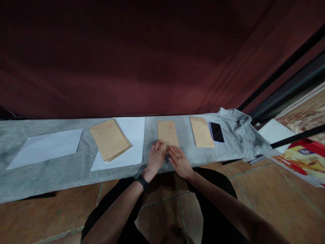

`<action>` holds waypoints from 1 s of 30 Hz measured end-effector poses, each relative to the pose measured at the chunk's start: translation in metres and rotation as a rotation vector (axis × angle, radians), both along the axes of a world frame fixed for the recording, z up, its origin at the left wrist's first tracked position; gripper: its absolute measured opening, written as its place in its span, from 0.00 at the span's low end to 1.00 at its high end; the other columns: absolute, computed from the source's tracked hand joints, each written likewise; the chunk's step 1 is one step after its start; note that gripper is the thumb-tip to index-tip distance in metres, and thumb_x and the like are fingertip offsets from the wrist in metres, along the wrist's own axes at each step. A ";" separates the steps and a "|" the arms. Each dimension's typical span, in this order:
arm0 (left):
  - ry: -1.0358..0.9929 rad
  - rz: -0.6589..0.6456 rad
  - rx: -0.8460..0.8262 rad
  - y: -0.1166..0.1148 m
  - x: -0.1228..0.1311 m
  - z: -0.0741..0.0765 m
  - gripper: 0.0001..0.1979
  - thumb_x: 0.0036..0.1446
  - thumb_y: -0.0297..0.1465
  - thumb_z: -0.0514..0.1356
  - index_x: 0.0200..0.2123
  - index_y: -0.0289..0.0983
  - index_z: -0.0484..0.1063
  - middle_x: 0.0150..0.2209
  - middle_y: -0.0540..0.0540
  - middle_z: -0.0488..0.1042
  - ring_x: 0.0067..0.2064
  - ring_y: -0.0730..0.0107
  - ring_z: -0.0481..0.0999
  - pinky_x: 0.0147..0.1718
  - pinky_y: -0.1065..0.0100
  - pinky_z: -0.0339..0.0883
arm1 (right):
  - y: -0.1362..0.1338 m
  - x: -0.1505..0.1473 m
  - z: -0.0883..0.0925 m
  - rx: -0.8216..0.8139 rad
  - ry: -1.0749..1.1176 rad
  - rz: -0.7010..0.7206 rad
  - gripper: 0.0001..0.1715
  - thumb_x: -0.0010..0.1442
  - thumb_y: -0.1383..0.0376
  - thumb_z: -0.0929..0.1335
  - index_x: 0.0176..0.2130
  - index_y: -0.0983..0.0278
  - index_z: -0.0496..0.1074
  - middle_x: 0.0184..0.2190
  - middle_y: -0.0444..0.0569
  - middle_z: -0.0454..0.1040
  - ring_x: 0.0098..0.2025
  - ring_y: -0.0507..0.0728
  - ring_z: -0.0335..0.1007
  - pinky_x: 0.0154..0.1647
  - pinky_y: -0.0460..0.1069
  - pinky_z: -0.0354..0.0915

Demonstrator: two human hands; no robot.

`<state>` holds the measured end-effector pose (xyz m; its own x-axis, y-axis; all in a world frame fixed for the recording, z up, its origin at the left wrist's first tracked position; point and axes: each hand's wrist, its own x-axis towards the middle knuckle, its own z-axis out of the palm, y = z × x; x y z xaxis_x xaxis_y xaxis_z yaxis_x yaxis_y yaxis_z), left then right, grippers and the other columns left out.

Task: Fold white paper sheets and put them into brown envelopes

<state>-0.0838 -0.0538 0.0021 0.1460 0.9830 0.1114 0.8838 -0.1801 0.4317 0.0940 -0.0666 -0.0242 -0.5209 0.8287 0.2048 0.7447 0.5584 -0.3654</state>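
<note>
A brown paper envelope (167, 130) with a small red mark near its far end lies in front of me on the grey cloth. Both hands rest on its near end. My left hand (156, 156), below a black wristwatch, lays its fingers along the near left part. From the right, my right hand (179, 161) reaches in with its fingers stretched out flat over the near right corner. The fingertips almost meet and are slightly blurred. Their contact hides the envelope's near edge. To the left, a small stack of brown envelopes (109, 139) sits on white paper (133, 135).
Right of my hands lie another brown envelope (201, 132) and a phone (216, 132). A white sheet (49, 145) is at far left. The grey cloth (76, 169) covers a narrow bench before a dark red wall (142, 78). A red-and-yellow box (303, 157) stands at right.
</note>
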 end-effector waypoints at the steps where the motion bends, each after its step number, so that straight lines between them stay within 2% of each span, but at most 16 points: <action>1: 0.009 0.002 0.002 -0.002 0.001 -0.001 0.21 0.66 0.25 0.52 0.60 0.40 0.68 0.65 0.40 0.66 0.63 0.54 0.67 0.62 0.53 0.63 | -0.009 -0.005 -0.002 0.005 -0.023 -0.012 0.32 0.74 0.59 0.59 0.71 0.69 0.60 0.72 0.58 0.59 0.74 0.61 0.52 0.75 0.62 0.51; 4: 0.019 0.027 0.004 -0.005 0.003 -0.007 0.22 0.67 0.26 0.50 0.62 0.41 0.65 0.68 0.40 0.63 0.65 0.52 0.65 0.62 0.51 0.63 | -0.025 -0.014 -0.006 0.026 -0.077 -0.063 0.36 0.73 0.57 0.60 0.72 0.71 0.56 0.73 0.60 0.56 0.75 0.63 0.50 0.75 0.62 0.51; 8: 0.003 0.117 0.020 -0.007 0.000 -0.012 0.25 0.67 0.30 0.52 0.66 0.37 0.61 0.70 0.35 0.61 0.70 0.45 0.59 0.64 0.47 0.60 | -0.026 -0.004 -0.009 0.075 -0.076 -0.118 0.38 0.73 0.55 0.60 0.73 0.72 0.54 0.72 0.63 0.56 0.75 0.66 0.51 0.74 0.65 0.53; 15: -0.004 0.195 -0.032 -0.005 -0.002 -0.007 0.26 0.65 0.32 0.54 0.65 0.32 0.60 0.70 0.30 0.59 0.70 0.39 0.58 0.64 0.46 0.59 | -0.029 0.017 -0.012 0.134 -0.068 -0.141 0.39 0.73 0.52 0.60 0.71 0.76 0.56 0.71 0.68 0.57 0.74 0.69 0.52 0.72 0.67 0.56; 18: -0.024 0.201 -0.024 -0.003 -0.001 -0.005 0.25 0.63 0.30 0.56 0.63 0.34 0.63 0.68 0.32 0.62 0.67 0.40 0.61 0.62 0.46 0.61 | -0.027 0.015 -0.008 0.119 -0.090 -0.159 0.39 0.72 0.52 0.61 0.70 0.76 0.59 0.70 0.69 0.59 0.73 0.71 0.53 0.72 0.68 0.55; 22: -0.074 0.221 -0.020 0.003 -0.001 -0.007 0.23 0.59 0.29 0.59 0.58 0.35 0.67 0.61 0.35 0.68 0.61 0.45 0.67 0.59 0.47 0.63 | -0.012 0.006 0.000 0.097 -0.147 -0.194 0.33 0.71 0.57 0.63 0.66 0.76 0.66 0.66 0.69 0.66 0.70 0.72 0.59 0.72 0.69 0.53; 24: -0.115 0.238 -0.018 0.007 -0.002 -0.009 0.23 0.56 0.28 0.61 0.56 0.36 0.68 0.58 0.35 0.71 0.60 0.46 0.68 0.59 0.47 0.63 | -0.005 -0.002 0.000 0.112 -0.138 -0.200 0.32 0.70 0.59 0.62 0.67 0.73 0.65 0.66 0.67 0.67 0.70 0.72 0.61 0.71 0.69 0.55; 27: -0.191 0.273 -0.050 0.015 -0.004 -0.010 0.21 0.53 0.27 0.62 0.51 0.37 0.69 0.56 0.36 0.71 0.60 0.47 0.69 0.60 0.47 0.62 | 0.001 -0.013 -0.005 0.136 -0.102 -0.205 0.35 0.71 0.60 0.61 0.71 0.72 0.59 0.69 0.67 0.62 0.71 0.71 0.57 0.70 0.67 0.57; 30: -0.346 0.303 -0.101 0.022 -0.006 -0.009 0.18 0.52 0.25 0.61 0.47 0.38 0.67 0.52 0.38 0.74 0.57 0.51 0.72 0.58 0.51 0.65 | 0.001 -0.019 -0.011 0.143 -0.098 -0.209 0.35 0.71 0.60 0.61 0.70 0.76 0.58 0.72 0.68 0.56 0.74 0.70 0.52 0.72 0.66 0.55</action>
